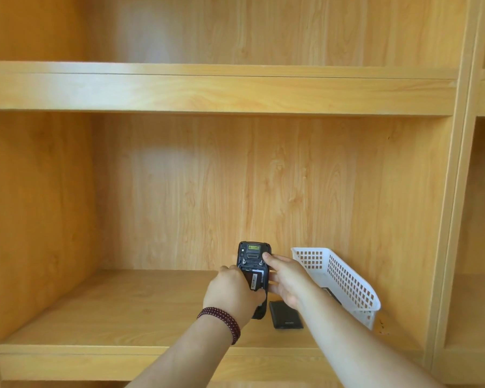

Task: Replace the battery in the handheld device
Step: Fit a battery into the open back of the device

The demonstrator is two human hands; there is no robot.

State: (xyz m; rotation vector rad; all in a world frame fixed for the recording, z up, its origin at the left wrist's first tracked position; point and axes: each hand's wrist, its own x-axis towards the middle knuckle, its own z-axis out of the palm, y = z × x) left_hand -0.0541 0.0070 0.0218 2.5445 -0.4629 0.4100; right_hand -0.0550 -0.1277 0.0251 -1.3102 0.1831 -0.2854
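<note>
Head view showed both hands raised over a wooden shelf (101, 312). The right hand (287, 278) gripped the black handheld device (254, 261) along its three o'clock edge, index finger laid across its upper back. The left hand (234, 294) had its fingers (256, 295) curled closed over the battery (254, 280) seated in the open back compartment. At five o'clock from the device, a black cover (286, 315) lay flat on the shelf. A white perforated basket (345, 278) stood at three o'clock, just beside the right forearm. A beaded bracelet (221, 322) circled the left wrist.

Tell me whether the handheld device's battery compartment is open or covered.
Open: the handheld device shows a labelled battery in its back; no cover over it.
</note>
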